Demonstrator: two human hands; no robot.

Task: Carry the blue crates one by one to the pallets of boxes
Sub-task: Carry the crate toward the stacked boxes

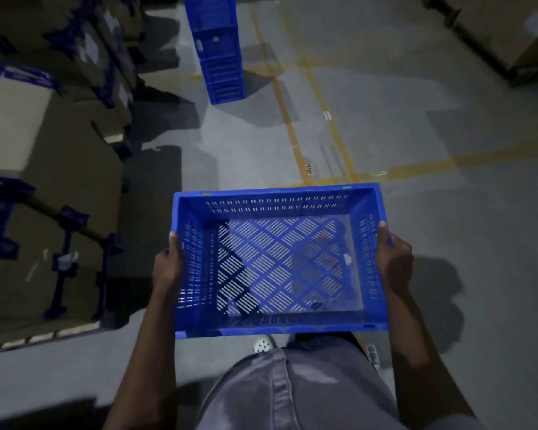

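An empty blue slotted crate (280,328) hangs level in front of my waist, above the grey floor. My left hand (168,265) grips its left rim, thumb lying over the top edge. My right hand (393,259) grips the right rim the same way. A tall stack of blue crates (218,54) stands on the floor straight ahead, at the top of the view. Pallets of cardboard boxes (44,169) with blue corner pieces fill the left side.
More cardboard boxes (510,29) stand at the top right. Yellow floor lines (295,147) run ahead and cross to the right. My grey trousers and one shoe (263,344) show below the crate. Open grey floor lies between the left pallets and the right boxes.
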